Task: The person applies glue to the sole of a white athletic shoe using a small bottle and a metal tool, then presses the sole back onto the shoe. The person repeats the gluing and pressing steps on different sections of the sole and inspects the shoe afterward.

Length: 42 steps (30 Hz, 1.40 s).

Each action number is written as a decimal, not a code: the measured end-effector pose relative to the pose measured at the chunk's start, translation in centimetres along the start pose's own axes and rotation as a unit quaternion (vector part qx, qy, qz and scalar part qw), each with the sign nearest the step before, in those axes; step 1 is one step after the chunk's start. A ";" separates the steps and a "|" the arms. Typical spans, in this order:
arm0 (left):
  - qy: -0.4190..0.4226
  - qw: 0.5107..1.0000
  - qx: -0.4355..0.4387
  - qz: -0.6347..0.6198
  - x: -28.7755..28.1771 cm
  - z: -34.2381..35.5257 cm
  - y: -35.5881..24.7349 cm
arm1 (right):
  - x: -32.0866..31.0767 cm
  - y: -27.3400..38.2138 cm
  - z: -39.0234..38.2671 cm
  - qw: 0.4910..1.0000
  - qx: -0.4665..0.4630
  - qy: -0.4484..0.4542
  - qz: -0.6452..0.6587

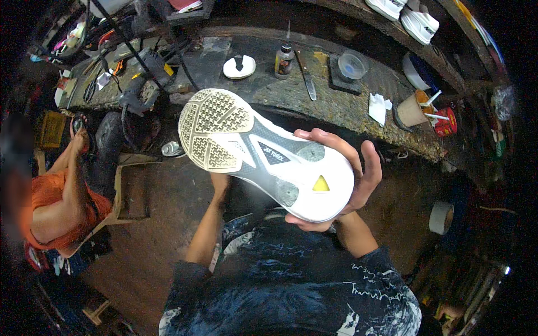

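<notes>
A sports shoe [266, 151] is held up in front of me, its sole turned toward the camera. One end has cream patterned rubber. The other end is smooth and white, with a small yellow triangle. My right hand [361, 176] is closed around that smooth end, its fingers at the far edge and side and its thumb at the near edge. My left hand [220, 182] reaches up behind the patterned end; the shoe hides its fingers. On the bench beyond lies a white notched sole piece [239, 67].
The worn bench [258, 92] holds a dark bottle [284, 63], a knife [306, 78], a clear bowl [353, 65], white tissue [379, 107], a tan cup [411, 110] and a red container [445, 121]. White shoes [419, 26] sit on a shelf. A person in orange [70, 196] sits at left.
</notes>
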State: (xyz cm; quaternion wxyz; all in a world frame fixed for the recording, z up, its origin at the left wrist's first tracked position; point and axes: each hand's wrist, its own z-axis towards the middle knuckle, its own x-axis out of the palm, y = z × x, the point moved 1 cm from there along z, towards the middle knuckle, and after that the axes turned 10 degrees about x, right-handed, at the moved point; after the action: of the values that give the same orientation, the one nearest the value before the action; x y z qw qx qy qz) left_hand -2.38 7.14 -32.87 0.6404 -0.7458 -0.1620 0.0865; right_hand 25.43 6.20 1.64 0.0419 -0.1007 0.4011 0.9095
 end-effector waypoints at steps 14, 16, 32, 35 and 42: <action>0.268 0.860 0.091 -0.425 8.3 -4.2 -29.2 | 1.2 -0.9 -2.3 0.986 0.053 -0.074 0.143; 0.276 0.852 0.097 -0.435 8.6 -4.0 -29.8 | 1.2 -0.8 -2.6 0.984 0.070 -0.082 0.144; 0.205 0.849 0.110 -0.474 9.8 -4.8 -27.3 | 2.4 -0.1 -1.6 0.952 0.236 -0.104 0.165; 0.197 0.858 0.113 -0.460 9.5 -4.4 -27.0 | 1.4 -0.9 -2.3 0.939 0.263 -0.111 0.192; 0.194 0.863 0.161 -0.438 6.8 -3.4 -26.0 | -5.9 -8.1 -12.9 0.846 0.493 -0.059 -0.195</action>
State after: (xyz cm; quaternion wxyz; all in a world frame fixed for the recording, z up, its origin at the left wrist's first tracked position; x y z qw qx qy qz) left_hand 1.73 9.68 -6.18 0.7417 -0.4866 -0.3285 -0.3244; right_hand 34.36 2.18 -11.39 0.2856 -0.0892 0.7658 0.5692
